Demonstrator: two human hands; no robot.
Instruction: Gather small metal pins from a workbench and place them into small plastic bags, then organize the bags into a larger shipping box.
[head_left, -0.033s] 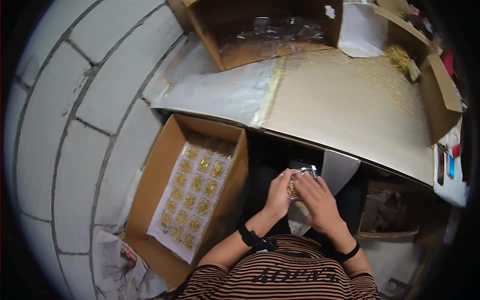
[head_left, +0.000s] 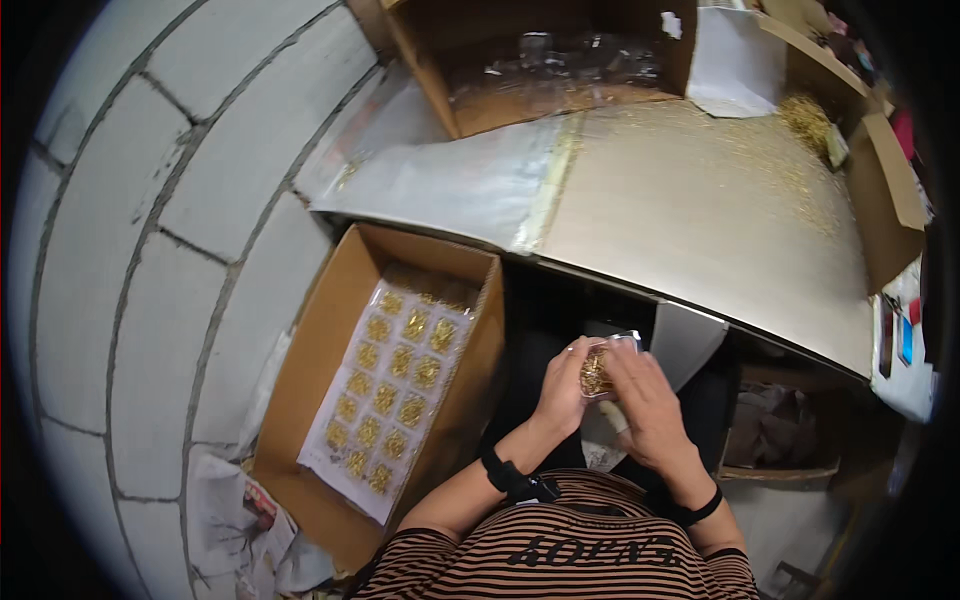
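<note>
Over my lap, my left hand [head_left: 562, 388] is closed round a small clear plastic box [head_left: 594, 372] that holds many thin gold-coloured pieces, too small to name. The lid [head_left: 626, 338] stands raised along the box's far side. My right hand [head_left: 648, 405] reaches over the box's right part with its fingers stretched out and slightly blurred. A cream-coloured cover [head_left: 612, 414] wraps one of its digits, held apart from the others. Left of my hands, a deep cardboard carton [head_left: 290, 430] contains rows of similar clear boxes [head_left: 384, 398] filled with gold pieces, resting on white paper.
Ahead is a table [head_left: 690, 220] with gold pieces [head_left: 805, 125] heaped and scattered at its far right. A tipped carton of empty clear boxes [head_left: 555, 72] stands at the back. Another open carton [head_left: 780, 425] sits under the table on the right. Crumpled paper [head_left: 225, 520] lies left.
My right fingers have shifted a little, and more of the gold pieces in the box shows. The whole view has moved slightly.
</note>
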